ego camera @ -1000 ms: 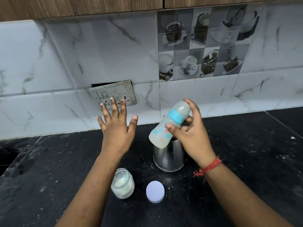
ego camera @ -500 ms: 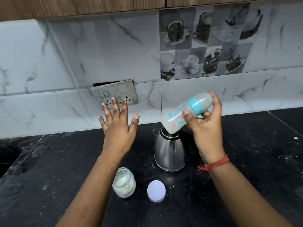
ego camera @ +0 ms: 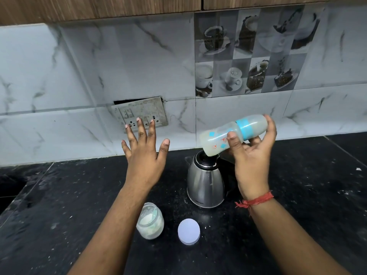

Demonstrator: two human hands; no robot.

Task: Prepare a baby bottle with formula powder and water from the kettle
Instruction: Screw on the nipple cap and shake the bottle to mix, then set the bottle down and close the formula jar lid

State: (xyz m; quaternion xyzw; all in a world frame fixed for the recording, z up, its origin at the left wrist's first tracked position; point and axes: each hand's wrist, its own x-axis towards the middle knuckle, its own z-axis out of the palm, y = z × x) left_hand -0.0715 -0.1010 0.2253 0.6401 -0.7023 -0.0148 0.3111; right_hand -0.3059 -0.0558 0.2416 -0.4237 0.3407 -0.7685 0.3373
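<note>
My right hand [ego camera: 251, 157] grips a capped baby bottle [ego camera: 224, 136] with a blue ring and a clear cap, holding cloudy liquid. The bottle lies almost on its side in the air, base down-left, just over the top of the steel kettle [ego camera: 205, 185]. My left hand [ego camera: 144, 153] hovers over the counter with fingers spread and straight, holding nothing. An open glass jar of white formula powder [ego camera: 150, 225] stands near the front, and its white round lid [ego camera: 188, 231] lies flat to its right.
The black stone counter [ego camera: 307, 195] runs across the view to a marble-tiled wall. A switch and socket plate [ego camera: 140, 116] sits on the wall behind my left hand. Wooden cabinets [ego camera: 99, 6] hang above. A dark recess [ego camera: 8, 183] lies at the far left.
My right hand has swung the bottle up and to the right, tipping it from steeply tilted to nearly level. My left hand has stayed spread in place.
</note>
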